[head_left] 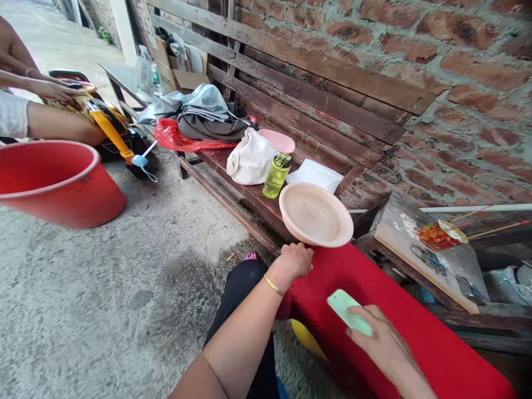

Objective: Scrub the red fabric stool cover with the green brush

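Observation:
A long red cloth [374,288], darker and wet-looking in places, is spread before me with one edge hanging down. My left hand [297,259] is closed at the cloth's near left edge, fingers curled onto it, with a gold bangle on the wrist. In my right hand [378,335] is a pale green scrub brush [347,307], gripped by one end over the cloth; its underside is hidden. Just beyond my left hand, a pale pink basin [316,216] holds some liquid.
On the wooden bench [245,194] stand a yellow-green bottle [276,176] and a white bag [251,158]. To the left is a big red tub [62,183], with another person's hands [58,91] behind it. A low table [432,255] with an incense pot [443,234] lies right, by the brick wall.

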`<control>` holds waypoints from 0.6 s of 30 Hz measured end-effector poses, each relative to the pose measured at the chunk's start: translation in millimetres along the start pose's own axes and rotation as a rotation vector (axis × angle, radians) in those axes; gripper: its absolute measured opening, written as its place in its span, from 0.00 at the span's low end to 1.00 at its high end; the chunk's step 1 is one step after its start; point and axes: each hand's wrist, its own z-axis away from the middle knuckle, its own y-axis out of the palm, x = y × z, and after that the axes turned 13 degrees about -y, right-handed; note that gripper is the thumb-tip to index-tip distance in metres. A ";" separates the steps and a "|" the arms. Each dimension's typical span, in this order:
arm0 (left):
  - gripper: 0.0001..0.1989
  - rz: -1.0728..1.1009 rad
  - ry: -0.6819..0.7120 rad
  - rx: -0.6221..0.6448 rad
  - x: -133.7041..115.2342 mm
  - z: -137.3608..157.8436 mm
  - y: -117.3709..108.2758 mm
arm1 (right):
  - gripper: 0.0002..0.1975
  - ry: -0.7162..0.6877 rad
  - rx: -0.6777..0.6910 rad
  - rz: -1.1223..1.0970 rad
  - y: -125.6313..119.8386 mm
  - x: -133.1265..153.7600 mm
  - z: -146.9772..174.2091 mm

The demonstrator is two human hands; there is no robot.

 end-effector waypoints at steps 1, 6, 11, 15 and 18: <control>0.22 -0.009 0.000 0.014 -0.5 1.3 -1.7 | 0.23 -0.042 0.011 -0.015 5.5 14.7 -6.3; 0.22 -0.019 -0.007 0.041 -3.4 3.9 -6.9 | 0.25 -0.103 0.092 -0.005 27.3 48.5 -18.9; 0.22 -0.006 -0.003 0.046 -6.7 2.6 -6.7 | 0.25 0.056 0.199 0.008 7.7 -5.6 19.3; 0.22 -0.003 0.001 0.062 -7.2 -0.3 -3.9 | 0.24 0.043 0.143 0.065 -3.3 -0.3 25.9; 0.22 -0.007 -0.001 0.064 -6.1 -3.8 -0.1 | 0.22 -0.073 0.116 0.068 6.6 39.6 7.2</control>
